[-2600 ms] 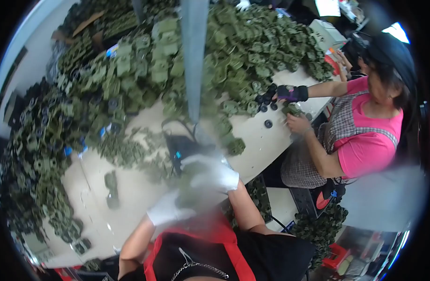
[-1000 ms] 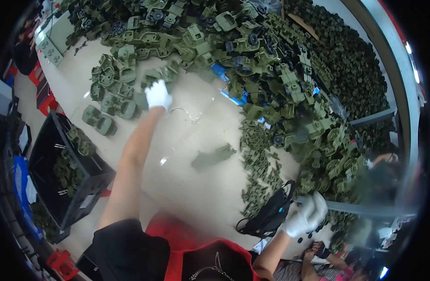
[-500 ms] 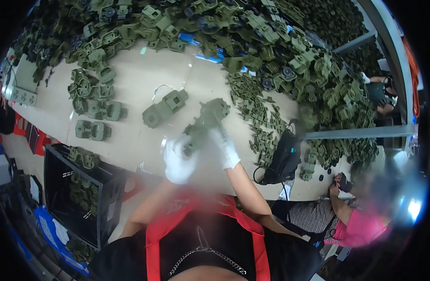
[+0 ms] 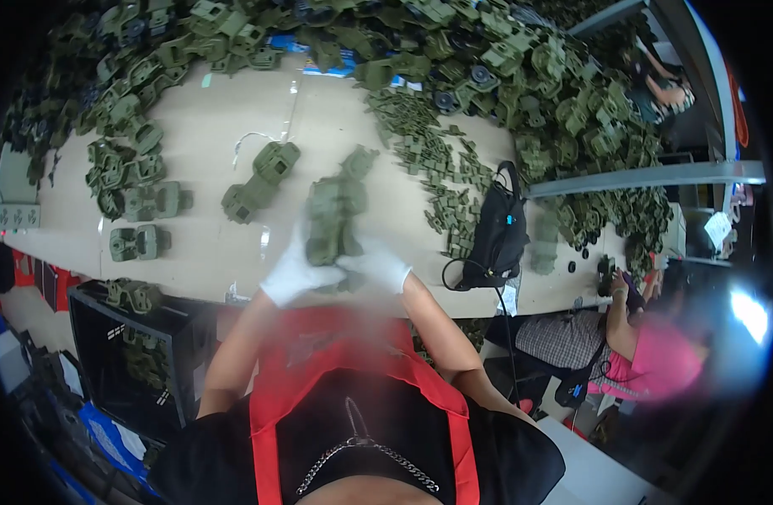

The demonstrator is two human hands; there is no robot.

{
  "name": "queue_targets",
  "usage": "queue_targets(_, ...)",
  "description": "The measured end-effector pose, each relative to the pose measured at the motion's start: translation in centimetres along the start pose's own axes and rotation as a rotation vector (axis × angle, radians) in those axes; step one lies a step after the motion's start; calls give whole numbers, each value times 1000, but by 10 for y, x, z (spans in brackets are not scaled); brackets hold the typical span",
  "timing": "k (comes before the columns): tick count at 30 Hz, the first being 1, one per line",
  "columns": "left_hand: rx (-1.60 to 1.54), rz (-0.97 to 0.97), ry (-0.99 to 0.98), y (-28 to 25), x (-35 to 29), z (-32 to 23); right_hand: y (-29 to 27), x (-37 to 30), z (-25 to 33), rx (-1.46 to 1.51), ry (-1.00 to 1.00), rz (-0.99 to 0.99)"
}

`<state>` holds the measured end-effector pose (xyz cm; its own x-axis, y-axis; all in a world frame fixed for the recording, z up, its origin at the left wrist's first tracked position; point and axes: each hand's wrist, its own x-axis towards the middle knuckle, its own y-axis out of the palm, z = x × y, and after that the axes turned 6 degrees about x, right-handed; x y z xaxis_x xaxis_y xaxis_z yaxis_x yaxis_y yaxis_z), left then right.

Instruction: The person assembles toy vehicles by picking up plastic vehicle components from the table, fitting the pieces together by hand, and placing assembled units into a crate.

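In front of my chest, both of my white-gloved hands hold an olive-green plastic toy vehicle body (image 4: 332, 215), its outline smeared by motion. My left hand (image 4: 298, 271) closes on its near left side, and my right hand (image 4: 378, 265) grips its near right side. The far end of the piece, or another green part (image 4: 359, 162) touching it, points away from me; the blur hides which. A second green vehicle body (image 4: 260, 181) lies apart on the table, to the left of my hands. A thin white loop of string (image 4: 250, 139) lies beside it.
Small green parts (image 4: 429, 160) spread right of my hands, beside a black bag-like thing with a cable (image 4: 496, 223). Green bodies (image 4: 146, 202) stand at the left; a big heap (image 4: 454, 50) fills the back. A black crate (image 4: 134, 362) sits lower left. Another person (image 4: 647, 353) works at right.
My hands have drawn the vehicle body slightly nearer and turned it more upright in the picture. The whole view has shifted, so the table things sit further left and higher.
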<state>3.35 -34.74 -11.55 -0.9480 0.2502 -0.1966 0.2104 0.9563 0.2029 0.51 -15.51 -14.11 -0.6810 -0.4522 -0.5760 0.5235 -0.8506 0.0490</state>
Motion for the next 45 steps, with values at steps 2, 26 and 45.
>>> queue_targets(2,-332,52,-297,-38,-10,14,-19,-10,-3,-70,86,-17)
queue_targets(26,-526,-103,-266,-23,3,11,-115,49,-17,-673,-181,-746)
queue_targets(45,-195,-315,-70,33,-34,-2,48,-46,85,-395,-200,-534)
